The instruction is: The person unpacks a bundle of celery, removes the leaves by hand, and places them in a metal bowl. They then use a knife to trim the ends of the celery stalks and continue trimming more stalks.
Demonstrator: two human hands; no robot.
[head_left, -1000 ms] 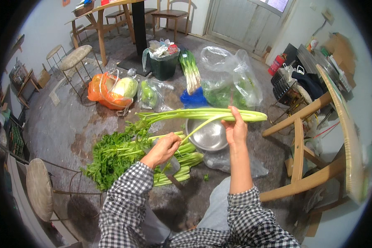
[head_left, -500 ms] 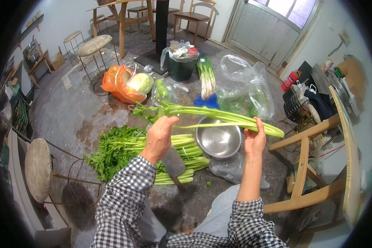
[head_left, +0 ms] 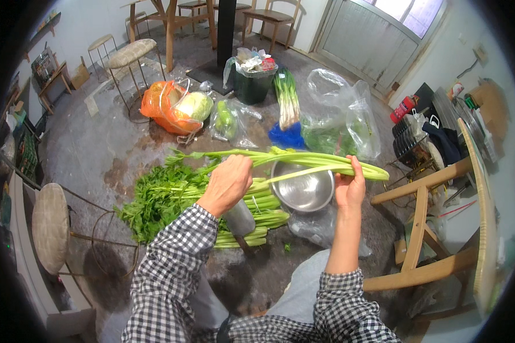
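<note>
My right hand [head_left: 349, 186] is closed round the base end of a bunch of celery [head_left: 317, 159], held level above a round steel bowl [head_left: 303, 191]. My left hand [head_left: 229, 182] is curled at the leafy end of that bunch, a stalk that splits away from the rest running into its grip; the fingertips are hidden. Below it on the floor lies a pile of celery [head_left: 169, 200], leaves to the left and stalks to the right. A grey flat blade with a brown handle [head_left: 241, 220], like a cleaver, rests on the pile's near side.
Beyond are an orange bag with a cabbage [head_left: 195, 107], a bag of green vegetables [head_left: 226, 123], a dark bin [head_left: 253, 86], green onions [head_left: 288, 100] on blue plastic and a clear bag [head_left: 355, 123]. A stool [head_left: 51, 227] stands left, a wooden frame [head_left: 418, 228] right.
My left hand has shifted right and slightly up along the celery. The bunch's base end, with my right hand, has risen a little. The view has tilted slightly.
</note>
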